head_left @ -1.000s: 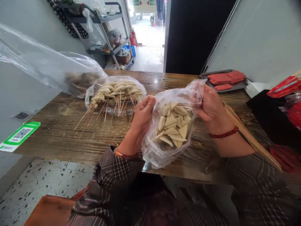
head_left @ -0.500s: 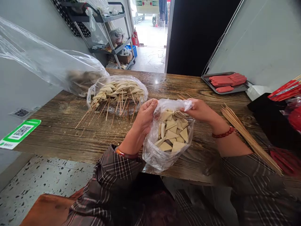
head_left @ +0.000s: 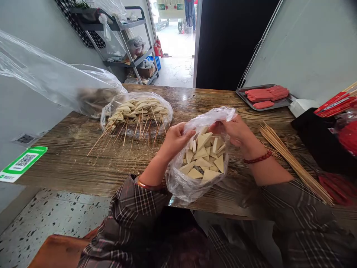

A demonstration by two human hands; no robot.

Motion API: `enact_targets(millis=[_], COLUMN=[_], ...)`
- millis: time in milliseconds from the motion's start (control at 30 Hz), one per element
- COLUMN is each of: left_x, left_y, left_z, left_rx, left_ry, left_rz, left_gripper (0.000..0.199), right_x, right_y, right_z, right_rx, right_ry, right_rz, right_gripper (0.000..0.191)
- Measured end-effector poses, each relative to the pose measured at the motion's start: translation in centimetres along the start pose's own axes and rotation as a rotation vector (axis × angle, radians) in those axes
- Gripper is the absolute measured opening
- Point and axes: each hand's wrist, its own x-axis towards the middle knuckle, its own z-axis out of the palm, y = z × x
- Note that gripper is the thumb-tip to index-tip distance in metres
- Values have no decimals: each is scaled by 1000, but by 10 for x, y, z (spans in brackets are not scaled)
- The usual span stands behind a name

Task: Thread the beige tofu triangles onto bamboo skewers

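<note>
A clear plastic bag [head_left: 184, 188] stands near the table's front edge, its mouth spread open. Inside lie many pale beige triangular pieces [head_left: 203, 163] that look like tofu. My left hand [head_left: 175, 139] is closed on the bag's left rim, thumb over the plastic. At the far right side of the rim, my right hand [head_left: 237, 130] grips the plastic, some of its fingers hidden behind the bag's edge. Left of the bag, skewered triangles [head_left: 141, 106] are heaped on another plastic bag, their sticks pointing towards me.
Bare bamboo skewers [head_left: 295, 162] lie in a bundle on the right. Behind them are a black box [head_left: 309, 128] with red packets and a dark tray [head_left: 242, 95] of pink sausage-like pieces. A large clear bag [head_left: 97, 80] hangs at left; a shelf cart [head_left: 134, 61] stands beyond the table.
The bag's mouth has been pulled wider and its far rim lifted. More triangles show, some shifted. My right hand has moved slightly inward along the rim.
</note>
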Motion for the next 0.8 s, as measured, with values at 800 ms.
enact_targets(millis=[800], left_x=[0], left_y=[-6], left_z=[21], left_rx=[-701], left_ry=[-21], left_rz=[-354], left_gripper=[36], right_x=[12], right_y=[20], right_z=[-18], right_rx=[-503], right_ry=[-82], right_rz=[-114], right_gripper=[17])
